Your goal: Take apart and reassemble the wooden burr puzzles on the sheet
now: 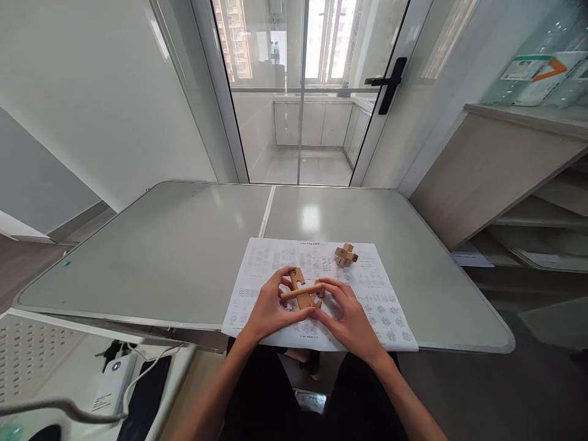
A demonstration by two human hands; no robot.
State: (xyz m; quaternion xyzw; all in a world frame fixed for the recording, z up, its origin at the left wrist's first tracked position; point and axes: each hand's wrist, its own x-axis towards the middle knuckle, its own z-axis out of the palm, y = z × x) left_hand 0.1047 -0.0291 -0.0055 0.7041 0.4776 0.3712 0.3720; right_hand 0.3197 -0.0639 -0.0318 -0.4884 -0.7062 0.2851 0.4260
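Low over a printed sheet (pixel 390 306), my left hand (pixel 270 311) curls round the left side of some wooden puzzle pieces. One is a flat notched wooden piece (pixel 298 278), tilted between the hands. A round wooden rod (pixel 301 293) lies across it, with its left end by my left fingers. My right hand (pixel 351 318) closes on the right side, its fingers at the rod's right end and by another notched piece (pixel 318 300). The thumbs meet at the near edge. Whether the pieces are interlocked I cannot tell. An assembled wooden burr puzzle (pixel 346 255) rests on the sheet's far right.
The sheet, printed with puzzle diagrams, overhangs the near edge of a grey folding table (pixel 138 245). At lower left, a white perforated surface (pixel 41 343) holds a white power bank (pixel 113 383), a cable and a dark phone (pixel 144 398). Shelves (pixel 505 159) with bottles stand right.
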